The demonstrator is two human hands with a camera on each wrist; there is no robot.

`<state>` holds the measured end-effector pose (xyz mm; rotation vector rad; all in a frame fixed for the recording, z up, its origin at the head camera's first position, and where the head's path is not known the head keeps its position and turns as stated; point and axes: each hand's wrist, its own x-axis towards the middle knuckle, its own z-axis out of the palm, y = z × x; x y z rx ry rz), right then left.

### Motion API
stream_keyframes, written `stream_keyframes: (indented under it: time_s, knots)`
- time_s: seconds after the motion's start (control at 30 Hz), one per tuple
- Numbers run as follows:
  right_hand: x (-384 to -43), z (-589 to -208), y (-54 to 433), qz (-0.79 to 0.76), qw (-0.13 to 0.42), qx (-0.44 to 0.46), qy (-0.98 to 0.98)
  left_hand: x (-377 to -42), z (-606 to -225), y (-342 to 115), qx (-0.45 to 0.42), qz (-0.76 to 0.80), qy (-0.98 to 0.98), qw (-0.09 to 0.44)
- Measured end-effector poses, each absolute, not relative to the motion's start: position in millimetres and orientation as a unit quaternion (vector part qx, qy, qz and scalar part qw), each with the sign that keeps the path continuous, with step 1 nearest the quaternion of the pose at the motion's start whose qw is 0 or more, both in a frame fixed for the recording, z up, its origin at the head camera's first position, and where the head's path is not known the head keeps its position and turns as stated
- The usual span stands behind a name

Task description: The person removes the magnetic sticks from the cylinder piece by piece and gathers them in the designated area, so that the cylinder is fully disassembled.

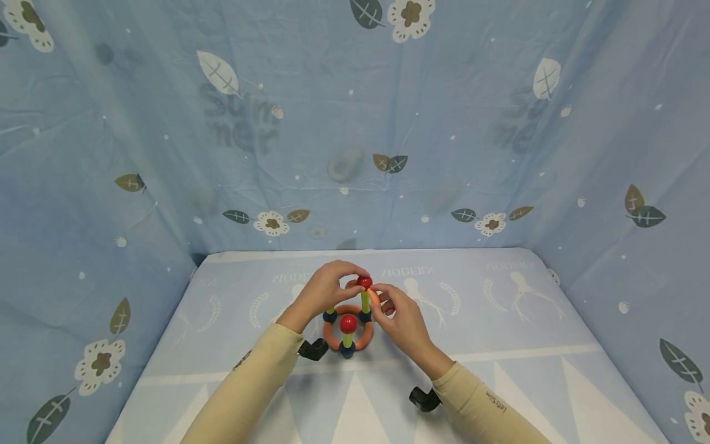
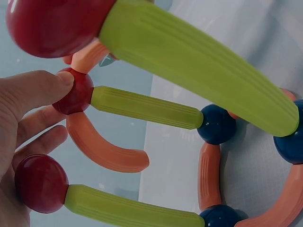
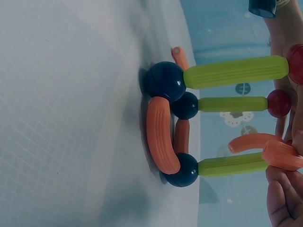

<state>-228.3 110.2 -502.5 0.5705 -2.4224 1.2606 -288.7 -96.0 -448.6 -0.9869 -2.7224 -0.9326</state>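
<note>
A ball-and-stick frame stands on the table: orange curved sticks [image 1: 331,339] and dark blue balls [image 1: 347,350] form its base ring. Green upright sticks [image 2: 147,108] rise from these to red balls [image 1: 348,324]. My left hand [image 1: 323,291] pinches the far right red ball [image 2: 79,92] between thumb and fingers. From that ball one orange curved stick [image 2: 106,149] juts sideways with a loose end. My right hand [image 1: 400,317] pinches another orange curved stick [image 3: 282,155], its end right at the same red ball. The near red ball partly hides this stick in the left wrist view.
The white and pale blue patterned table [image 1: 499,320] lies under the frame. Blue patterned cloth [image 1: 355,123] hangs behind it and on both sides. Dark wrist-worn devices [image 1: 424,399] sit at both sleeves.
</note>
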Motion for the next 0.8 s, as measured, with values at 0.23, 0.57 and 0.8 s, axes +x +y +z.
stream_keyframes:
  time_s: [0.23, 0.57, 0.8]
  knots:
    - [-227.8, -503.6, 110.9, 0.455, 0.178, 0.202, -0.849, -288.1, -448.1, -95.0, -0.331, -0.304, -0.891, 0.056]
    - [-223.5, -506.4, 109.9, 0.464, 0.156, 0.194, -0.850, -290.3, -450.5, -98.3, -0.327, -0.306, -0.891, 0.073]
    - [-223.8, -508.6, 115.6, 0.474, 0.133, 0.177, -0.852, -290.4, -449.9, -96.7, -0.320, -0.301, -0.895, 0.073]
